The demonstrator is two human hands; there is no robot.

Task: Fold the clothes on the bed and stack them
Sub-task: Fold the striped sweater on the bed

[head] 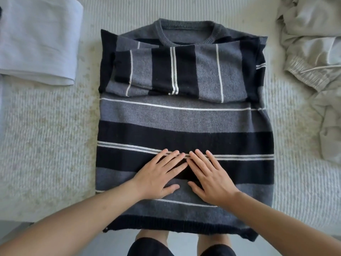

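Observation:
A grey, black and white striped sweater lies flat on the bed, collar at the far end, both sleeves folded across its chest. Its hem hangs slightly over the bed's near edge. My left hand and my right hand rest flat side by side on the sweater's lower half, fingers straight and spread, fingertips almost touching on a black stripe. A folded pale blue garment lies at the far left. A crumpled heap of light grey clothes lies at the right.
The bed cover is cream with a ribbed texture and shows bare on both sides of the sweater. The bed's near edge runs along the bottom, with my legs and the floor below it.

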